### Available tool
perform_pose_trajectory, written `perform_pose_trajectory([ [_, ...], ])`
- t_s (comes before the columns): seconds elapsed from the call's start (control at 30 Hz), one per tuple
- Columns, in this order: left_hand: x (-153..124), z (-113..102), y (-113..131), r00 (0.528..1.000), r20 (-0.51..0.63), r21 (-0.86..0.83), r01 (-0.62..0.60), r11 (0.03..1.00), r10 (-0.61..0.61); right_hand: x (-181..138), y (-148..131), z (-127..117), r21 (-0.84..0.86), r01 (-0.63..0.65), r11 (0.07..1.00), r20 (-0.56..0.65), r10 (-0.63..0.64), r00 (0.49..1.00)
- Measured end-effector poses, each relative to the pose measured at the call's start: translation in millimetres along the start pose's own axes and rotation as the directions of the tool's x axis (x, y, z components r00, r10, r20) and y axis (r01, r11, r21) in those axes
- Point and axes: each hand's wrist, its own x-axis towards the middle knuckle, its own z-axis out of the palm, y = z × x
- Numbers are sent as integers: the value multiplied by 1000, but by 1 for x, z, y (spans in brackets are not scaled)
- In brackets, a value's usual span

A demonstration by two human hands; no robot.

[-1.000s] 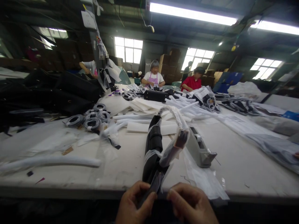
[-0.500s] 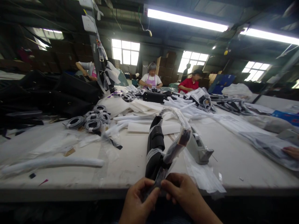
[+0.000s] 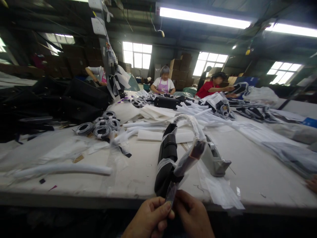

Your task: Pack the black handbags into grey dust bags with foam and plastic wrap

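Observation:
A black handbag (image 3: 166,162) lies at the table's near edge, pointing toward me. Its handle (image 3: 196,127) arches up to the right, wrapped in white and clear plastic. At the bag's near end, my left hand (image 3: 152,215) pinches a plastic-wrapped strap end (image 3: 171,193) between thumb and fingers. My right hand (image 3: 193,213) is closed against the same strap end from the right; its fingertips are partly hidden behind it. Just right of the handle stands a grey tape dispenser (image 3: 215,158).
White foam tubes (image 3: 64,169) and wrapping sheets (image 3: 158,135) lie about the table (image 3: 133,181). Coiled straps (image 3: 102,130) sit left of centre, black bags (image 3: 79,96) are piled far left. Co-workers (image 3: 163,82) work across the table; another person's hand (image 3: 312,183) shows at the right edge.
My right hand has come in closer and lower beside the left at the strap end. The view has shifted slightly. The co-worker in red now reaches out to the right.

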Motion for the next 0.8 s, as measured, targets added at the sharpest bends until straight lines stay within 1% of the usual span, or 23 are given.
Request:
perform_pose_trajectory([
  [0.07,0,1,1,999,-32,-3,17,1000,-17,-1,2,6,-25,12,1000,-70,-14,997],
  [0.13,-3,3,4,998,-58,11,35,999,-35,0,0,10,-54,11,998,-84,-16,996],
  [0.2,-6,6,7,997,-71,12,39,999,-38,2,-7,11,-58,1,998,-80,-5,997],
  [0.33,-11,11,10,997,-73,-27,0,1000,-2,8,-22,11,-49,-47,998,-40,45,998],
  [0.4,-12,12,10,998,-70,-35,-10,999,8,9,-24,8,-75,-30,997,-11,29,1000],
  [0.47,-13,11,10,996,-87,6,-27,1000,27,7,-20,2,-110,35,993,67,-28,997],
  [0.53,-14,10,8,990,-116,73,-72,995,80,1,-11,-9,-174,137,975,158,-110,981],
  [0.57,-14,10,7,985,-130,105,-102,989,115,-3,-7,-15,-224,197,955,167,-162,973],
  [0.6,-13,10,6,978,-143,128,-132,983,150,-7,-4,-22,-285,266,921,150,-231,961],
  [0.63,-13,10,4,972,-153,140,-160,977,181,-10,-4,-29,-355,340,871,114,-321,940],
  [0.67,-12,11,2,964,-165,144,-185,972,208,-12,-6,-35,-426,424,799,88,-430,898],
  [0.7,-11,12,1,955,-181,144,-210,967,234,-12,-11,-40,-492,515,703,97,-543,834],
  [0.73,-10,13,0,946,-199,140,-232,963,256,-11,-20,-43,-546,605,579,143,-647,749],
  [0.77,-9,14,-1,938,-211,136,-250,959,275,-8,-30,-44,-585,682,439,217,-725,654],
  [0.8,-8,16,-2,930,-219,136,-270,953,295,-3,-42,-43,-608,735,300,303,-768,564],
])
